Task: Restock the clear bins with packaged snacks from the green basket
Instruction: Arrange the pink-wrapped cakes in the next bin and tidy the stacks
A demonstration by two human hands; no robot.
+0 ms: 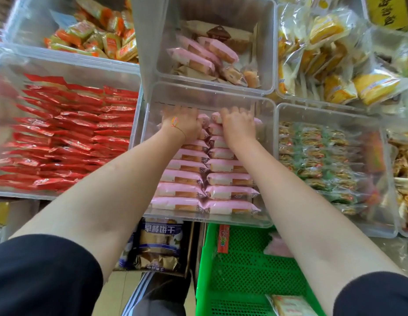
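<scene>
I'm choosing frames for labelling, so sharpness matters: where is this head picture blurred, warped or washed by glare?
Head view: the hands, left and right, are smeared by motion; the far left edge of the red packets is blurred; the clear bins' rims bow from the wide lens; light glints off the yellow bags; the pink packets read sharp.

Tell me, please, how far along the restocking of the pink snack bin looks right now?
Done: the centre clear bin holds two neat rows of pink packets reaching its front wall. In hand: the left hand and right hand press on the rear packets, fingers curled; blur hides the exact grip. Left: the green basket still holds a pink packet and a pale packet.
</scene>
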